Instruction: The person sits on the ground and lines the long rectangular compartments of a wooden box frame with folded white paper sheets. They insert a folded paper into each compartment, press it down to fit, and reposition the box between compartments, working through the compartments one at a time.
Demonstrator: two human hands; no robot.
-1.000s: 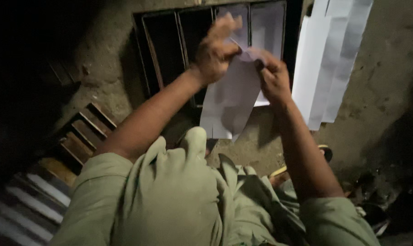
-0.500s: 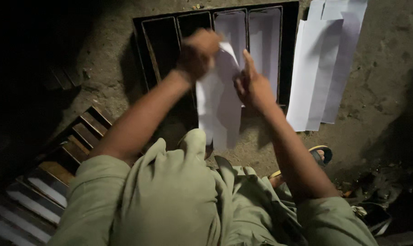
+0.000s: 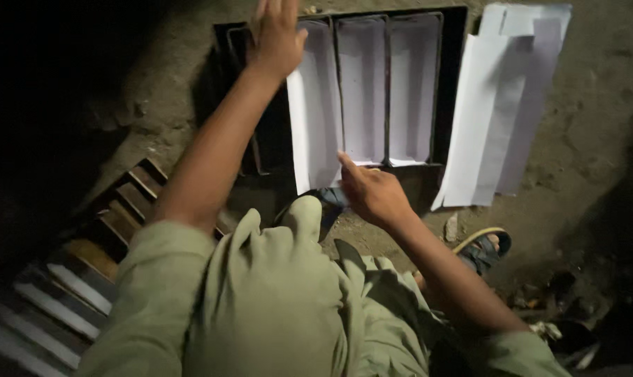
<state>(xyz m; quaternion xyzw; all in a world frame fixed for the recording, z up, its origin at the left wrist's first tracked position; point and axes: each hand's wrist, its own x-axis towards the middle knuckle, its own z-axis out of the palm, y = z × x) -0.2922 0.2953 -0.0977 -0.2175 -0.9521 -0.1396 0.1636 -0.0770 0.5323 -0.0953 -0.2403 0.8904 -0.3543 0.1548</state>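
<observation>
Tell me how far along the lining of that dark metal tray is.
Done: two right-hand slots of the dark compartmented metal tray hold white paper liners. In hand: left hand and right hand press a white paper sheet into the next slot. Left: the leftmost slots look bare; loose white sheets lie beside the tray.

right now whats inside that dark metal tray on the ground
The tray holds long slots. Three are lined with white paper; the left hand and right hand press the leftmost sheet in. Slots under the left arm are dark and partly hidden.
</observation>
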